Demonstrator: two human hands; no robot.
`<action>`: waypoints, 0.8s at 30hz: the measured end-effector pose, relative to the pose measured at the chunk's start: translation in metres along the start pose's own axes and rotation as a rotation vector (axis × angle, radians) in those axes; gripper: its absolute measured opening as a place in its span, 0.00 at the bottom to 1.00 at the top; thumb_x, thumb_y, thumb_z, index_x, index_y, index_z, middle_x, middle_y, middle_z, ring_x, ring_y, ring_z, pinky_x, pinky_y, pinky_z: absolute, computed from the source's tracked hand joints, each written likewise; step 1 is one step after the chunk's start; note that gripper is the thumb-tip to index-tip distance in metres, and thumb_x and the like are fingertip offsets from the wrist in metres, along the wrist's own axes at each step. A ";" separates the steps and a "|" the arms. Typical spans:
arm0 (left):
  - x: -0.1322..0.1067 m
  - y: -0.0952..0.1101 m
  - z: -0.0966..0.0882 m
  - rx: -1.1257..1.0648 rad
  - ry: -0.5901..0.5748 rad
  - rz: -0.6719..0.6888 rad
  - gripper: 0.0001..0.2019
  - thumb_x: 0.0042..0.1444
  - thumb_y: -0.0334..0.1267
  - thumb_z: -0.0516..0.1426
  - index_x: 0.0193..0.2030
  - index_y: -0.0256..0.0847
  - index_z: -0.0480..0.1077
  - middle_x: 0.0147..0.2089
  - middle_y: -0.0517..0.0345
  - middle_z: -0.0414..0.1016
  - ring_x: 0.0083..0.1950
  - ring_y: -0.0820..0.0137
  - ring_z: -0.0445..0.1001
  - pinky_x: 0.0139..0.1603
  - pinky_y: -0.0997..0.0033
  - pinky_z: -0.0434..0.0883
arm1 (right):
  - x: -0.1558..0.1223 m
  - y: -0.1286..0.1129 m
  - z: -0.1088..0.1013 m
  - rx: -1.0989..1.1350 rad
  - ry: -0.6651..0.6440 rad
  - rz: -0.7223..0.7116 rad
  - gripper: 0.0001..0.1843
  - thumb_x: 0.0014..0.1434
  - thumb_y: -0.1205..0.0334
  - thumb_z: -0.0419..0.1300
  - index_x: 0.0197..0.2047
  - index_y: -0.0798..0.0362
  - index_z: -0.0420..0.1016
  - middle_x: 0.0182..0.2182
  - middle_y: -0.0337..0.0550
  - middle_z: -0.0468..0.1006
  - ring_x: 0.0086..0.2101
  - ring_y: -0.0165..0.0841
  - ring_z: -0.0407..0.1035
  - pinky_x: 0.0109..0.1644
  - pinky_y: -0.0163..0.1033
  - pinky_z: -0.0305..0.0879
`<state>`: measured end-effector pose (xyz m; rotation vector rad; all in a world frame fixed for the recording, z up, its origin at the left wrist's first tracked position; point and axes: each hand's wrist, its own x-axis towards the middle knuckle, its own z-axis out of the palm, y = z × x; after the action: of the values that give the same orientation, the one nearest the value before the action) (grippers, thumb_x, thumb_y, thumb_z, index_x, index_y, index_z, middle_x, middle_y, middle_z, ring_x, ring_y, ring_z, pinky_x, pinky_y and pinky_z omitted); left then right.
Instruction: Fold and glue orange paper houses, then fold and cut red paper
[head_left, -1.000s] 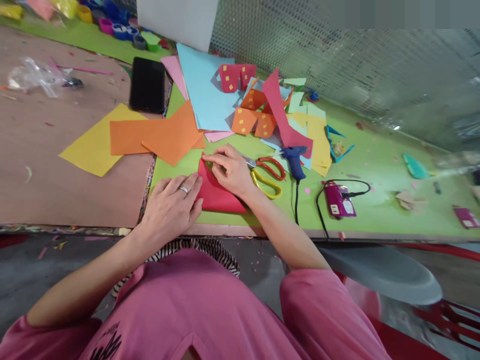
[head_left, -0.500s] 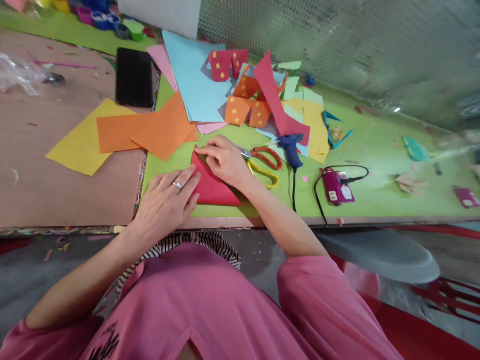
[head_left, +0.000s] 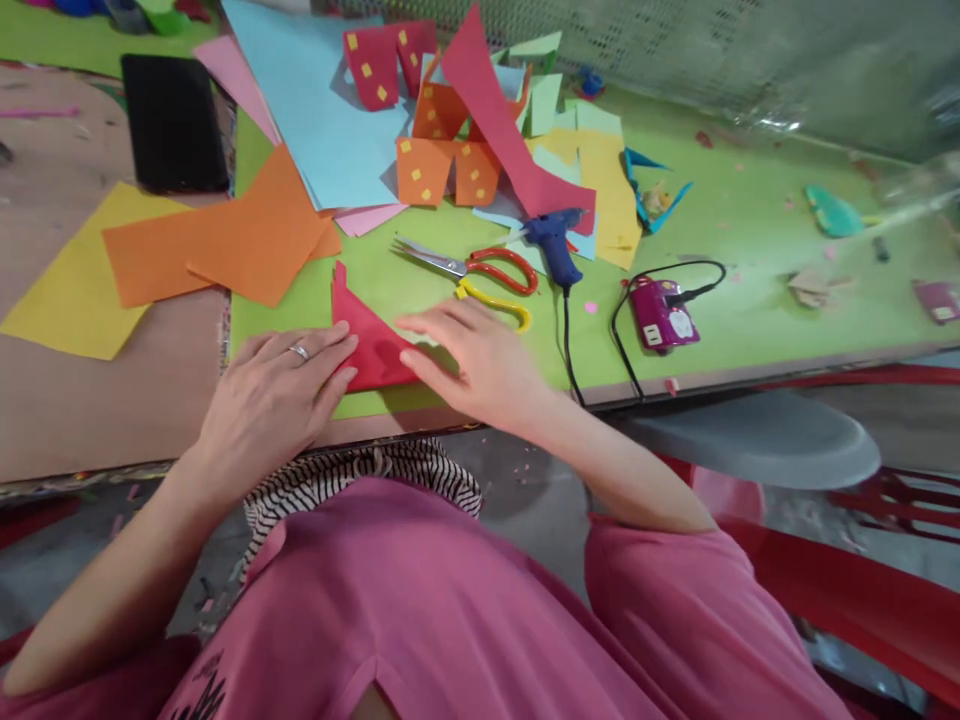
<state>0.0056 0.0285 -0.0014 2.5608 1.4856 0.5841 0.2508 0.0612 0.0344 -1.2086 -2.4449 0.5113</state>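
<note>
A folded sheet of red paper (head_left: 373,345) lies near the table's front edge, roughly a triangle with a narrow tip at the back. Flat on its left side rests my left hand (head_left: 281,385), fingers outstretched and a ring on one of them. My right hand (head_left: 472,355) is at the paper's right corner, thumb touching it, index finger stretched out and a gap between the two. Just behind that hand lie scissors (head_left: 454,265) with one red and one yellow handle; part of the yellow handle is close to my fingers.
A blue glue gun (head_left: 555,245) lies right of the scissors, its cord running to the front edge. Further right is a purple power box (head_left: 664,312). Orange paper (head_left: 262,235), blue paper (head_left: 322,130) and dotted orange cut-outs (head_left: 425,172) lie behind. A black phone (head_left: 174,125) sits left.
My right hand has moved from the paper's back tip down its slanted edge to the right corner. My left hand still presses the paper. The whole view has shifted.
</note>
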 end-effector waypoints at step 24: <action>0.086 -0.037 -0.009 -0.094 -0.257 -0.482 0.16 0.60 0.50 0.60 0.44 0.39 0.77 0.38 0.52 0.83 0.42 0.57 0.81 0.47 0.53 0.77 | -0.010 0.000 0.036 -0.003 0.039 0.130 0.26 0.73 0.44 0.54 0.62 0.56 0.70 0.51 0.59 0.81 0.49 0.49 0.74 0.54 0.56 0.70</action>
<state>0.0100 0.1201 0.0190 2.0032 1.8310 0.2404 0.2393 0.0469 0.0012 -1.3721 -2.3465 0.5160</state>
